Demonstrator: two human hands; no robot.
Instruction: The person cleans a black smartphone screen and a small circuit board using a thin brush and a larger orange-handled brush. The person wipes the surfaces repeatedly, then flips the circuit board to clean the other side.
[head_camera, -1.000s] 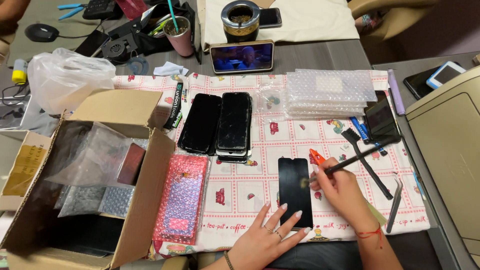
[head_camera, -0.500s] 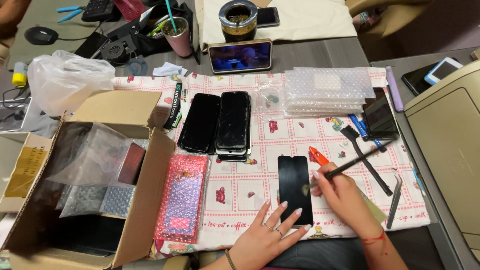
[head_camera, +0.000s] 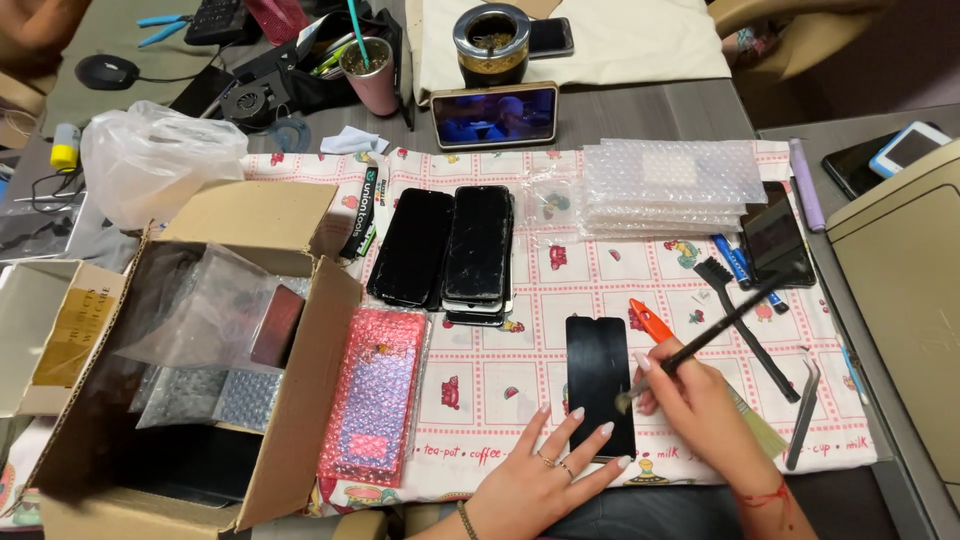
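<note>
A black phone screen (head_camera: 597, 375) lies flat on the patterned cloth (head_camera: 500, 380) in front of me. My left hand (head_camera: 545, 478) rests with fingers spread on its lower edge, holding it down. My right hand (head_camera: 700, 410) grips a thin black-handled brush (head_camera: 715, 330), whose bristle tip touches the screen's right edge. An orange tool (head_camera: 650, 320) lies just right of the screen, beside my right hand.
Stacked black screens (head_camera: 445, 250) lie further up the cloth. A pink bubble-wrapped item (head_camera: 375, 395) and an open cardboard box (head_camera: 200, 360) are at left. Bubble-wrap sleeves (head_camera: 670, 185), a black brush (head_camera: 745, 325), tweezers (head_camera: 805, 410) and another phone (head_camera: 780, 240) sit at right.
My right hand has shifted the brush tip a little down and left along the screen's right edge. My left hand stays on the screen.
</note>
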